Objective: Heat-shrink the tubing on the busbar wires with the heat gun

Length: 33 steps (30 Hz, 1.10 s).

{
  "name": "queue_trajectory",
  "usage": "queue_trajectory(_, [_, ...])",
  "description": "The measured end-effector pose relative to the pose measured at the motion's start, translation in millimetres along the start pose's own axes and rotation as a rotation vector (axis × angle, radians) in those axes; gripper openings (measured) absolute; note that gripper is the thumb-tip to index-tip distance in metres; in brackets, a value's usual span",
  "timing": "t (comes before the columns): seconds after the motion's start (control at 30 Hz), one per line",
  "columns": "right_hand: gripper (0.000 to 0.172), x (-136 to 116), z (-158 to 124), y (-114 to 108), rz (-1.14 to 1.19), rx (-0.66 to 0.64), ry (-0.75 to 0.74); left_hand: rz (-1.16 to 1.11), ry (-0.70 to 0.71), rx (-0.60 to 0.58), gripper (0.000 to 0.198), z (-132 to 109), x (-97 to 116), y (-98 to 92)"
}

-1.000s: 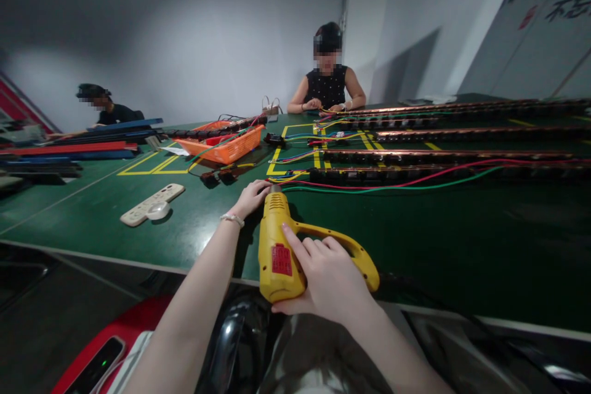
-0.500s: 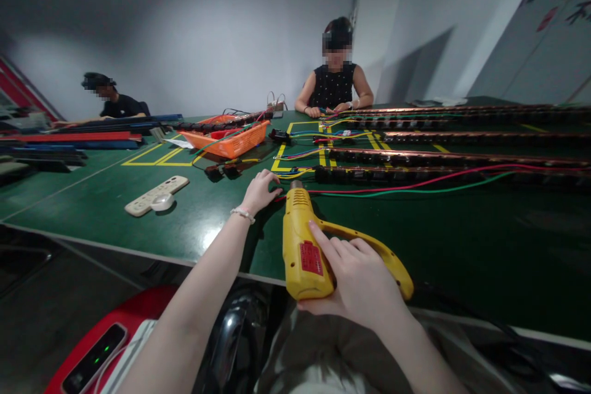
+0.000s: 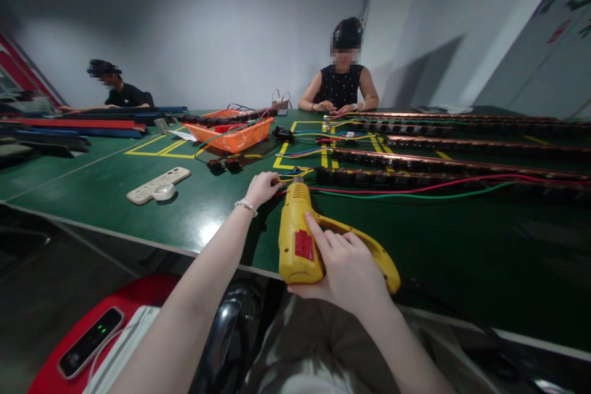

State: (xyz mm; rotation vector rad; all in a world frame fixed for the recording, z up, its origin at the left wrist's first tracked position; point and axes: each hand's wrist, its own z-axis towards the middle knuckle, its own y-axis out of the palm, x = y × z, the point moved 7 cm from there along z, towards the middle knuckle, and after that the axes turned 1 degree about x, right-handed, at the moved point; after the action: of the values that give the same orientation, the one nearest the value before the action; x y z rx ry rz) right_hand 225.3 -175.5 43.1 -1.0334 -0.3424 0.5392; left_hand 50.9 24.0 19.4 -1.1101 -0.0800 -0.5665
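A yellow heat gun [image 3: 295, 240] with a red label is gripped in my right hand [image 3: 353, 268], its nozzle pointing away from me over the table. My left hand [image 3: 264, 189], with a bracelet at the wrist, is closed near the nozzle, fingers pinched on the ends of thin wires [image 3: 300, 173]. These lead to the nearest long black bar [image 3: 369, 175] with a copper-coloured edge. Red and green wires [image 3: 415, 191] run rightward past the nozzle. Exactly which wires lie between my fingertips is hard to make out.
An orange basket [image 3: 237, 138] holding wired parts stands beyond my left hand. A beige power strip [image 3: 159, 186] lies to the left. More copper-edged bars [image 3: 462, 146] stretch to the right. One person [image 3: 341, 83] sits opposite, another [image 3: 122, 92] at far left. The green table's [image 3: 138, 237] front edge is close.
The heat gun has shifted slightly left and forward, its nozzle nearer the wires by my left hand. My left hand stays at the wires. The person opposite has moved their hands a little.
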Motion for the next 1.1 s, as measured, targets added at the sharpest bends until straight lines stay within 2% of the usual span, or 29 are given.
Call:
queue_trajectory(0.1, [0.116,-4,10,5,-0.027,-0.006,0.001,-0.137,-0.119,0.039,0.024,0,-15,-0.1])
queue_trajectory(0.23, [0.107,-9,24,12,0.005,-0.075,-0.007,-0.255,-0.265,0.091,0.026,-1,-33,0.3])
queue_trajectory(0.47, [0.103,-16,37,17,0.027,-0.120,-0.059,-0.272,-0.408,0.131,0.034,-3,-41,-5.8])
queue_trajectory(0.6, [0.105,-19,39,19,0.032,-0.114,-0.074,-0.318,-0.411,0.151,0.031,-2,-43,-8.2])
queue_trajectory(0.8, [0.105,-18,38,20,0.059,-0.106,-0.068,-0.505,-0.395,0.132,0.023,1,-52,-0.5])
queue_trajectory(0.97, [0.106,-9,37,22,0.090,-0.094,-0.057,-0.647,-0.425,0.115,0.018,1,-61,8.1])
queue_trajectory(1.1, [0.112,3,36,21,0.124,-0.092,-0.033,-0.687,-0.437,0.129,0.014,1,-60,7.8])
